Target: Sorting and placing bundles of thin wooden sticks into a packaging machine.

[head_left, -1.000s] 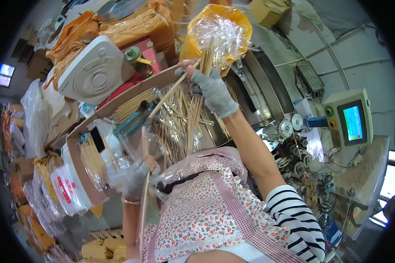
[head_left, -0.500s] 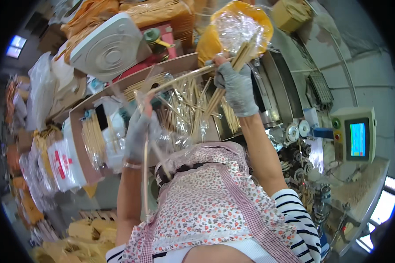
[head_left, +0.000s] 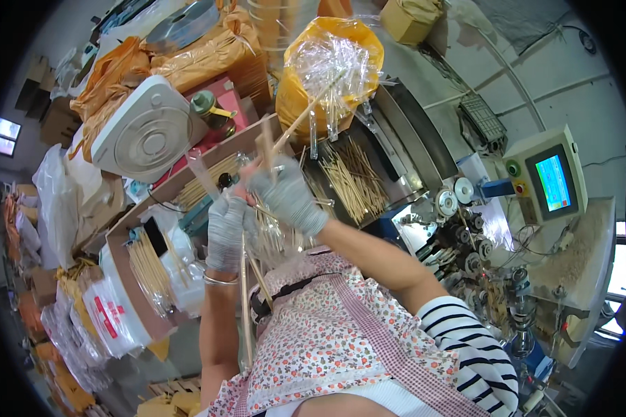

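My right hand [head_left: 289, 198], in a grey glove with bare fingertips, is closed around thin wooden sticks [head_left: 302, 124] that point up and away. It meets my left hand [head_left: 226, 233], gloved the same way, above a cardboard box [head_left: 219, 158]. The left fingers are closed on thin pale sticks [head_left: 245, 299] in what looks like clear film, whose ends hang down toward my apron. Fingertips of both hands overlap and blur, so the exact grip is partly hidden. Under them lie wrapped sticks [head_left: 275, 229] in shiny clear film.
Loose sticks [head_left: 355, 181] fill a metal tray on the right, beside a machine with a screen [head_left: 553, 182]. A yellow bag [head_left: 292, 97] of clear wrappers stands beyond. Far left are a white plastic lid-like panel [head_left: 149, 132] and a green-topped jar [head_left: 212, 111]. A phone [head_left: 155, 236] rests among sticks.
My right hand has come left and down with its sticks to meet the left hand. The view has turned, uncovering the tray of loose sticks.
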A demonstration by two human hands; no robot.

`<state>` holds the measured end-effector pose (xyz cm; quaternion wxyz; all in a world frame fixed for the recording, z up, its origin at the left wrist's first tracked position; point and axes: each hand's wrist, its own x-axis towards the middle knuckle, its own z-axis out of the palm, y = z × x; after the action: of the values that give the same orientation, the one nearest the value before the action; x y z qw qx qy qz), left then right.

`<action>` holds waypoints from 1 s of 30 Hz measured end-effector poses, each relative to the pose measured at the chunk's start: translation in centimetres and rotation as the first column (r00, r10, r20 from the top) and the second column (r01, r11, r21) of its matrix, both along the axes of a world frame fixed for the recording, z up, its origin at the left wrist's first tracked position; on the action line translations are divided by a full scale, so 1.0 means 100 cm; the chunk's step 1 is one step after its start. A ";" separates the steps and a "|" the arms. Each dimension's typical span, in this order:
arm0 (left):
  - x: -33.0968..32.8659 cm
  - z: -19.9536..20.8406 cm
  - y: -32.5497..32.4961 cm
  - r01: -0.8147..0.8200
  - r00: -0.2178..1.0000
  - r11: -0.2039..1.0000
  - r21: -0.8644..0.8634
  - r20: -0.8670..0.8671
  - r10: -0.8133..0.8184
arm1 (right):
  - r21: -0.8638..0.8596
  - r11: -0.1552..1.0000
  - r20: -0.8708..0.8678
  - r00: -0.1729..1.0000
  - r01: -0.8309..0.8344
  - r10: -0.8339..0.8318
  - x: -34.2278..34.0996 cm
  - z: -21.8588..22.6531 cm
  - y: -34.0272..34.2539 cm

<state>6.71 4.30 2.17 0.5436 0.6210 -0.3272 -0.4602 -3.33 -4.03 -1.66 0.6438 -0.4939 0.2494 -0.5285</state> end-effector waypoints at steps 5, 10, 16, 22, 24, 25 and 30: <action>0.019 -0.017 0.007 -0.037 0.990 0.999 0.002 -0.136 0.037 | 0.024 0.998 0.129 0.990 -0.054 0.050 0.004 0.007 -0.007; 0.020 -0.005 0.011 -0.031 0.975 0.993 0.110 -0.214 0.054 | 0.230 0.972 -0.003 0.998 0.058 -0.058 -0.060 0.040 -0.076; 0.038 -0.018 0.020 -0.082 0.980 0.986 0.148 -0.171 0.107 | 0.239 0.947 0.207 0.942 0.215 -0.266 -0.116 0.047 -0.124; 0.084 -0.038 0.039 -0.188 0.923 0.981 0.053 -0.331 0.195 | 0.295 0.929 0.261 0.916 0.223 -0.303 -0.140 0.045 -0.124; 0.093 -0.039 0.040 -0.210 0.907 0.975 0.069 -0.358 0.221 | 0.294 0.925 0.263 0.911 0.239 -0.319 -0.144 0.042 -0.124; 0.096 -0.038 0.042 -0.247 0.890 0.965 0.085 -0.373 0.260 | 0.327 0.913 0.269 0.902 0.245 -0.339 -0.143 0.040 -0.123; 0.104 -0.046 0.045 -0.336 0.890 0.941 0.043 -0.312 0.332 | 0.356 0.888 0.247 0.887 0.290 -0.389 -0.138 0.033 -0.119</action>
<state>17.12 8.83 -2.39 0.6632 0.5835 -0.1275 -0.4510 -17.09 -15.89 1.61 0.6404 -0.2450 0.3077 -0.6597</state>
